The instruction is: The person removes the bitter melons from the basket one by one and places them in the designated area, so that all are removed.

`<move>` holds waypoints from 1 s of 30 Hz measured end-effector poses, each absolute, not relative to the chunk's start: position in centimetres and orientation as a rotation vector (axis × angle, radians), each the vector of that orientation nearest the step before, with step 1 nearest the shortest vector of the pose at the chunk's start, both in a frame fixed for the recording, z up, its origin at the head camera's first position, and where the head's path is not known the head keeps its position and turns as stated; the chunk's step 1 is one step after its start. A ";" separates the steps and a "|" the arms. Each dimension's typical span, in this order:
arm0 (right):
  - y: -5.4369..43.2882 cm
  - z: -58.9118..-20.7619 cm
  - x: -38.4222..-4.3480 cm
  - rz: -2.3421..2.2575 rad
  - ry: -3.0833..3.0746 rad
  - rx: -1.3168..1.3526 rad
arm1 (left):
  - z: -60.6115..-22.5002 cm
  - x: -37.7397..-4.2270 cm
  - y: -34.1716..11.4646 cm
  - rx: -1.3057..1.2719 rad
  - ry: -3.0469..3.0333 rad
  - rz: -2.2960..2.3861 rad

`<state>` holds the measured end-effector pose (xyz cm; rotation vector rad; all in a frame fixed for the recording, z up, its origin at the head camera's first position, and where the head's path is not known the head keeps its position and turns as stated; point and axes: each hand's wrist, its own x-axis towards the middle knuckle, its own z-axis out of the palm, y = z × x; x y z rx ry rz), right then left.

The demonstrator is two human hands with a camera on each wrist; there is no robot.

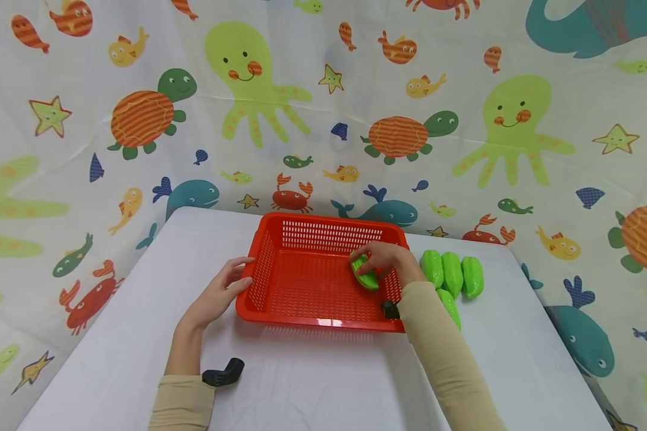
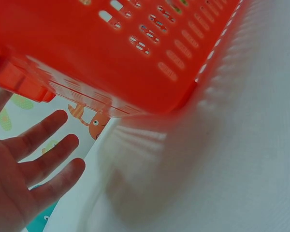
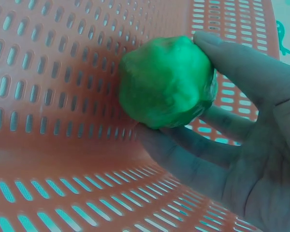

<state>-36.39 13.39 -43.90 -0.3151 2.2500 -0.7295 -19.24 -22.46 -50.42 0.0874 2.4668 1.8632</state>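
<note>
A red plastic basket with slotted walls sits on the white table. My left hand is at the basket's left side, its fingers spread and fairly straight in the left wrist view, the fingertips at the rim. Inside the basket, toward its right end, my right hand pinches a bright green, lumpy, elongated piece. Seen end-on in the right wrist view, the green piece lies between thumb and fingers, close to the slotted wall. Its exact kind is unclear.
Several similar green pieces lie on the white table just right of the basket, one partly hidden by the right sleeve. A curtain printed with sea animals hangs behind. Black wrist devices sit at both cuffs.
</note>
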 end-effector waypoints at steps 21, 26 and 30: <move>13.6 -43.0 -36.5 -0.868 2.229 -0.456 | -50.4 -19.3 -22.4 0.088 2.471 1.852; 13.9 -42.3 -36.5 -0.943 2.239 -0.506 | -50.5 -19.5 -22.5 0.102 2.469 1.857; 14.0 -41.7 -36.2 -1.023 2.231 -0.519 | -50.6 -19.4 -22.6 0.101 2.468 1.861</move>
